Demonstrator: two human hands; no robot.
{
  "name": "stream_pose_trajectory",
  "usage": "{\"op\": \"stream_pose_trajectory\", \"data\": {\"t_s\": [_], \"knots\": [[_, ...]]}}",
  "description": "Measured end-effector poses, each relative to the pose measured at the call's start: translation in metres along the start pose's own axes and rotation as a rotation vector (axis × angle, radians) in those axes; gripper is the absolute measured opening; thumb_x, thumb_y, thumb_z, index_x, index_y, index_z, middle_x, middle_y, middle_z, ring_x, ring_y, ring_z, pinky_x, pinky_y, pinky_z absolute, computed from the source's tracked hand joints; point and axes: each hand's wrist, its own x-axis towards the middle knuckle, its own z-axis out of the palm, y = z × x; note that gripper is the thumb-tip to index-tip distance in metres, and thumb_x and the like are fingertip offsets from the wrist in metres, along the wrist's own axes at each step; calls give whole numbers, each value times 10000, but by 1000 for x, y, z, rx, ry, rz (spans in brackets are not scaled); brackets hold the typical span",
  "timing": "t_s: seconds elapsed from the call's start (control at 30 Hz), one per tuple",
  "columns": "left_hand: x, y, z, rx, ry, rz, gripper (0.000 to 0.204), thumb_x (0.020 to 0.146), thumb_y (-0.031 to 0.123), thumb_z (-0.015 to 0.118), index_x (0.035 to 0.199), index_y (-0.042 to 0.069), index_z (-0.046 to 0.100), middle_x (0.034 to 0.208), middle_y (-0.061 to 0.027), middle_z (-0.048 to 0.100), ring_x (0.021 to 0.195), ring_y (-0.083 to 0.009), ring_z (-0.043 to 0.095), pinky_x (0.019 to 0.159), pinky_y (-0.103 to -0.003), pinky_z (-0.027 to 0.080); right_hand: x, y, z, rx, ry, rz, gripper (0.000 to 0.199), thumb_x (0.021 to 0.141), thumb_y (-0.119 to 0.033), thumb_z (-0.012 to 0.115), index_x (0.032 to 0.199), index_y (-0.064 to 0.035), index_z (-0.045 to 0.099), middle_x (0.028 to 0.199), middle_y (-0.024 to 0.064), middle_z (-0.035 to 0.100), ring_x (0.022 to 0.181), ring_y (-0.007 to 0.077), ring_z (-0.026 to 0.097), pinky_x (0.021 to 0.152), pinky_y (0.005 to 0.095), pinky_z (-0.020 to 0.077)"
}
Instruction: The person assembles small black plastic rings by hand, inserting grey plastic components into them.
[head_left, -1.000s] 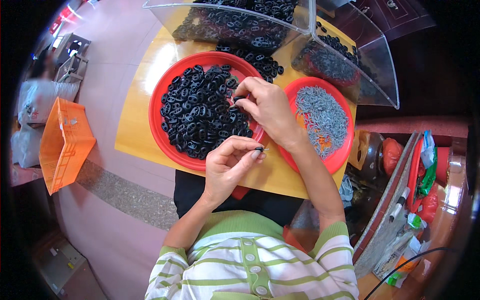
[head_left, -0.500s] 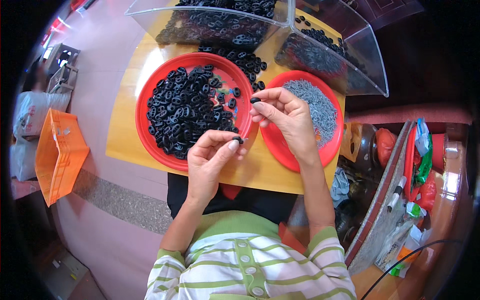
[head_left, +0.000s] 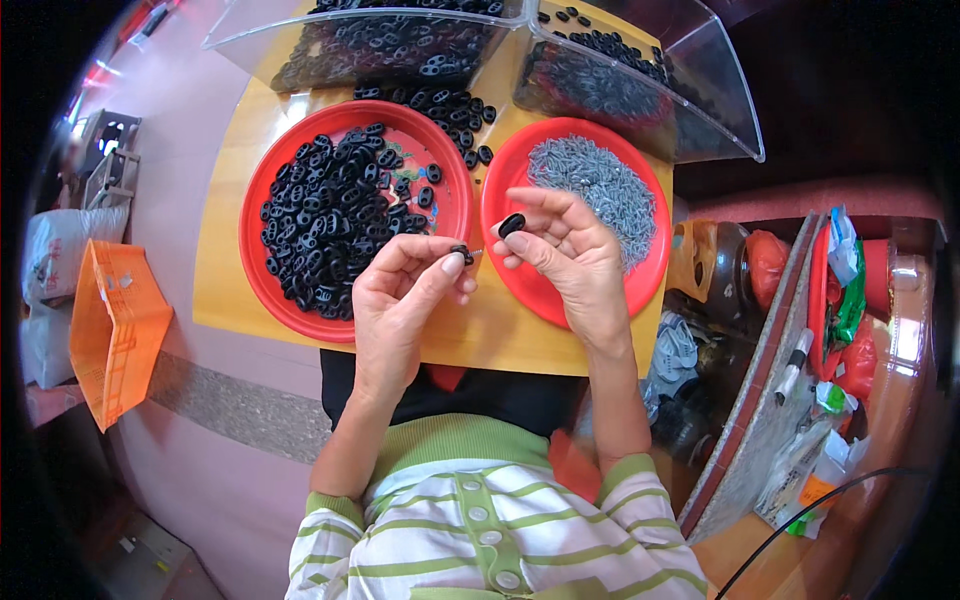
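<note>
Above the front edge of the yellow bench [head_left: 230, 290], the two hands met just short of each other. The left hand [head_left: 400, 300] was closed in a pinch, thumb against forefinger, on a small black oval piece [head_left: 462, 252] that poked out to the right of the fingertips. The right hand [head_left: 565, 250] was likewise closed in a pinch, on a second black piece [head_left: 511, 224] held at the tips of its thumb and first finger, the other fingers loosely curled.

The second piece lay just up and to the right of the first, near but not touching; a thin pale sliver seemed to run between them, too small to make out. The right-hand piece stood with its long axis tilted, upper end to the right. The left-hand piece's long axis ran roughly left to right, toward the other hand. Neither hand was plainly nearer the gap; they faced each other across it.

Behind the left hand sat a red plate of black pieces [head_left: 285, 300], piled mostly on its left side. Under and behind the right hand sat a red plate of grey pieces [head_left: 640, 290]. Farther back stood two clear plastic bins [head_left: 720, 100], both holding more black pieces, with a few spilled on the bench between bins and plates. An orange crate [head_left: 110, 330] stood off to the left, below bench level.
</note>
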Motion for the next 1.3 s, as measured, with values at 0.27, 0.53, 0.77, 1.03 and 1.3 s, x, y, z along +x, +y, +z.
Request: {"op": "stream_pose_trajectory", "data": {"t_s": [0.27,0.53,0.77,1.03,1.3], "knots": [[1,-4,5,54,13,7,110,877,18,604,979,-24,604,846,-70,647,728,-104,615,684,-219,494,-4,9,-3,-1,-40,-42,195,884,-7,586,1077,19,572,1010,107,650,899,154,647,791,249,525],[5,-2,-1,98,30,68,113,875,17,607,981,-25,608,838,-62,648,728,-95,610,680,-212,487,-6,4,-2,-71,-76,-19,207,895,-30,591,1100,-4,603,932,14,616,875,76,594,777,203,480],[4,-3,-2,120,25,65,120,871,19,617,983,-24,615,850,-54,653,722,-80,605,669,-202,480,-8,0,5,-170,-93,-11,261,894,-50,596,1151,-4,601,915,7,595,778,64,556,720,191,469],[2,1,-5,167,6,61,121,871,14,617,985,-26,613,861,-49,657,729,-74,605,667,-197,483,-11,5,7,-126,-93,-8,244,888,-33,605,1131,-16,585,926,3,583,785,56,542,701,185,455],[2,4,-9,228,6,50,126,868,10,622,988,-24,613,879,-42,655,744,-74,610,670,-197,488,-10,5,7,-229,-83,-30,210,886,-33,607,1094,-10,618,935,3,601,749,45,534,682,172,444]]}}
